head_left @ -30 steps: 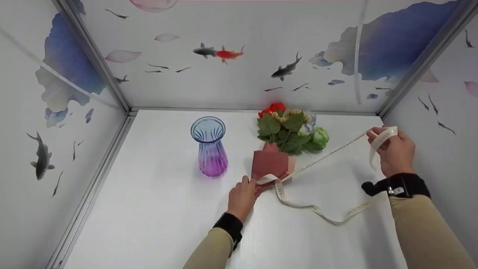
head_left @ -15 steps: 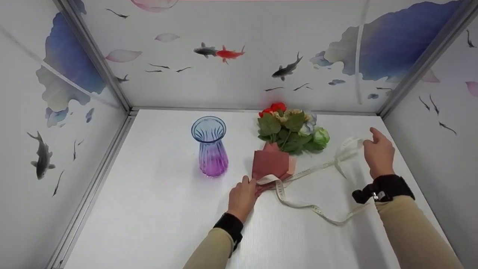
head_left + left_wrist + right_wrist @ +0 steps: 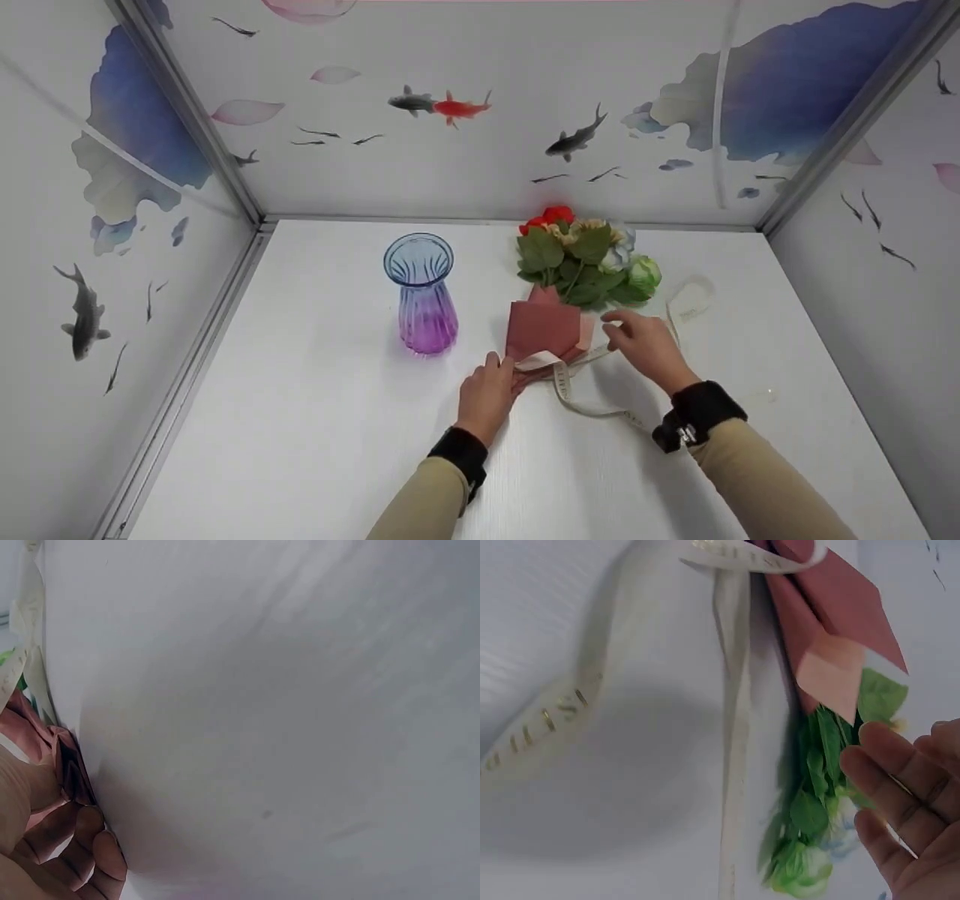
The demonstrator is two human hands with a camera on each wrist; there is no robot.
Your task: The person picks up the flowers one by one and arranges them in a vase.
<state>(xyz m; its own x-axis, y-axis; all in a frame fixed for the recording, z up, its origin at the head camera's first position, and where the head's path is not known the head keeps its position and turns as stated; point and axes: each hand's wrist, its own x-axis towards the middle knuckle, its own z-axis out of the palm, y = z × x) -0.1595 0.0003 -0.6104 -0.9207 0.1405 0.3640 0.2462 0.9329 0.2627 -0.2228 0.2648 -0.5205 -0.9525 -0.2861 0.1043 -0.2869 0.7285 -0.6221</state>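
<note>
A bouquet of artificial flowers [image 3: 592, 251] in dusty-pink wrapping paper [image 3: 544, 328] lies on the white table, blooms toward the back wall. My left hand [image 3: 484, 397] grips the gathered lower end of the paper; in the left wrist view its fingers [image 3: 90, 825] curl round it. A cream ribbon with gold lettering [image 3: 562, 382] runs from beside that hand in two tails to the right. My right hand [image 3: 649, 345] is over the upper tail, right of the paper. The right wrist view shows its fingers [image 3: 889, 780] loosely extended, with nothing held.
A glass vase [image 3: 424, 300], blue at the top and purple below, stands upright left of the bouquet. White panels printed with fish and petals enclose the table [image 3: 300, 420] at the back and both sides.
My right hand has let go of the ribbon's far end and moved left toward the paper. The ribbon's upper tail has dropped onto the table. My left hand stays in place.
</note>
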